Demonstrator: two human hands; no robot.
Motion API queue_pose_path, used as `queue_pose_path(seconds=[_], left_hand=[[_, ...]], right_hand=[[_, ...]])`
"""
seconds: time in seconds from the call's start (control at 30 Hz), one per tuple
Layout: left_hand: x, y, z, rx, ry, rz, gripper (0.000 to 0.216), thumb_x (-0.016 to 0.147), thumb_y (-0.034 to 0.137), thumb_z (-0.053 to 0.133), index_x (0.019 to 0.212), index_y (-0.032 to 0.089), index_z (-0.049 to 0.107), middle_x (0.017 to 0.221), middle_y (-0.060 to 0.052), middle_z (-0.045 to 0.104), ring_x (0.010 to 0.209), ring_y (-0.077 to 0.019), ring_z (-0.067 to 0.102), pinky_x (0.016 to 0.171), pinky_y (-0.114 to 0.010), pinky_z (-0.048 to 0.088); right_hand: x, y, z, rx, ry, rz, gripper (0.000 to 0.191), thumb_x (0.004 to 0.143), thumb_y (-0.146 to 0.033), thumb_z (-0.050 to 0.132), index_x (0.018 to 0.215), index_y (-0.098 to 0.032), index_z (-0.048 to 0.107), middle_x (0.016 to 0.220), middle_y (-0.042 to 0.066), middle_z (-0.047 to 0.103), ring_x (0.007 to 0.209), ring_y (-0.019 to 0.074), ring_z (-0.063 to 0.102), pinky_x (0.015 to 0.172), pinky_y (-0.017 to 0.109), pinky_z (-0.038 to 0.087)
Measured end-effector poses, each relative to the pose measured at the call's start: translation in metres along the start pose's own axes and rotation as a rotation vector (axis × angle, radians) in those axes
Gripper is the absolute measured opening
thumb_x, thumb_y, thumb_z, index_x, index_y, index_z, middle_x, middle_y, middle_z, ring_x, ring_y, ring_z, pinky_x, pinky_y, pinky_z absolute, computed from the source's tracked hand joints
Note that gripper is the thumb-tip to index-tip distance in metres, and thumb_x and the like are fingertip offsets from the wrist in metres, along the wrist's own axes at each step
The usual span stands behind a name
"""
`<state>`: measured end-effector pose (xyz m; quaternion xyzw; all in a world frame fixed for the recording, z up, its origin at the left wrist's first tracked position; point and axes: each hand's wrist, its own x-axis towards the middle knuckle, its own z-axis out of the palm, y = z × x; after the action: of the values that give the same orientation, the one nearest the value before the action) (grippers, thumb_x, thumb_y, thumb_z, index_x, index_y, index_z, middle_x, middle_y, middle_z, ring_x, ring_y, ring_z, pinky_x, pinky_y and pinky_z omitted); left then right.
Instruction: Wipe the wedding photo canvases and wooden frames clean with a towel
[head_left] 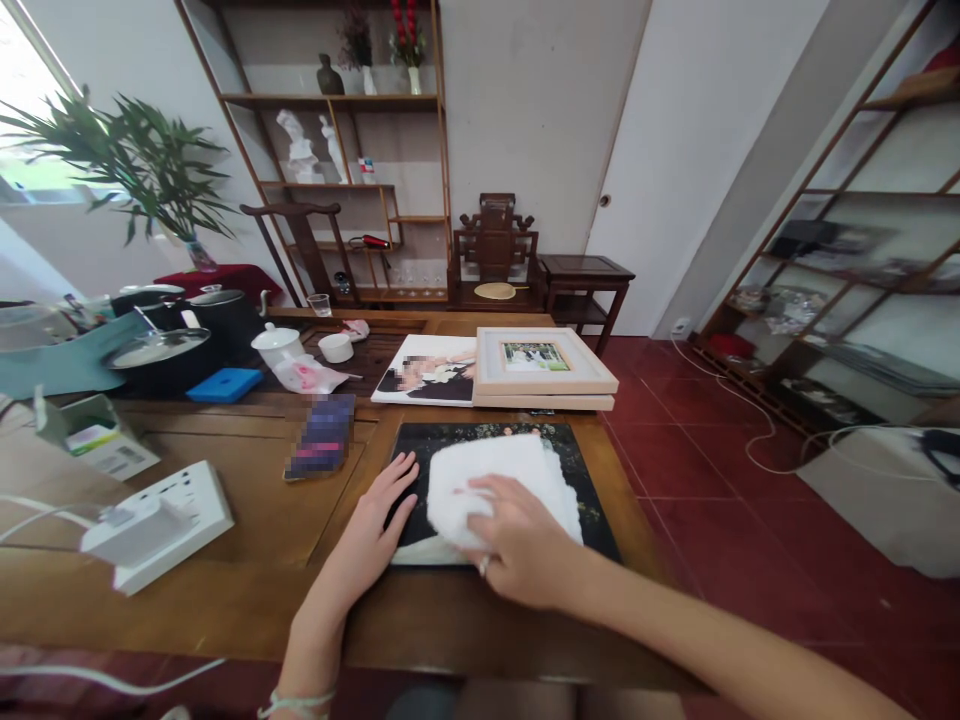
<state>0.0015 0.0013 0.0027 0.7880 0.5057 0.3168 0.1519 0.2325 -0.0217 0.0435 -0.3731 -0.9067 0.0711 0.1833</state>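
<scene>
A dark photo panel (409, 445), perhaps a photo print or album cover, lies flat on the wooden table in front of me. My left hand (379, 510) rests on its left edge with the fingers stretched out and holds nothing. On top of the panel is a folded white fluffy cloth (454, 475), which hides much of the picture. My right hand (517, 540), wearing a ring, presses down on the cloth with bent fingers gripping it.
Behind the panel lie a white photo book (427, 370) and stacked wooden picture frames (544, 365). To the left are a phone (322, 438), a white power strip (161, 515), a small open box (97, 440), a blue box (225, 385), a lidded pan (161, 350) and a white lidded cup (277, 342).
</scene>
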Motion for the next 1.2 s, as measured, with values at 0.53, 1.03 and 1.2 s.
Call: queue_pose_path(seconds=[0.53,1.03,1.2], left_hand=[[0.000,0.001,-0.001,-0.002,-0.006,-0.007,0.039,0.093,0.031,0.039,0.126,0.016,0.054,0.142,-0.012,0.047,0.135,-0.0221,0.036,0.111,-0.046,0.029],[0.000,0.001,0.000,0.005,0.006,-0.007,0.039,0.093,0.031,0.039,0.126,0.018,0.053,0.141,-0.011,0.047,0.134,-0.0233,0.037,0.109,-0.048,0.031],[0.001,0.006,-0.001,-0.028,0.014,-0.034,0.038,0.094,0.032,0.038,0.127,0.020,0.053,0.141,-0.009,0.048,0.134,-0.0225,0.037,0.110,-0.047,0.029]], right_hand=[[0.024,0.001,0.005,-0.097,0.009,-0.016,0.018,0.081,-0.026,0.058,0.091,-0.017,0.070,0.121,0.013,0.060,0.117,0.0300,0.046,0.102,0.044,0.030],[-0.003,0.014,-0.008,0.066,0.021,0.053,0.023,0.085,-0.033,0.056,0.089,-0.015,0.069,0.121,0.016,0.059,0.115,0.0252,0.050,0.098,0.036,0.038],[0.033,0.038,-0.008,-0.049,0.077,0.188,0.024,0.090,-0.026,0.048,0.096,-0.012,0.068,0.112,0.018,0.062,0.111,0.0294,0.051,0.094,0.044,0.040]])
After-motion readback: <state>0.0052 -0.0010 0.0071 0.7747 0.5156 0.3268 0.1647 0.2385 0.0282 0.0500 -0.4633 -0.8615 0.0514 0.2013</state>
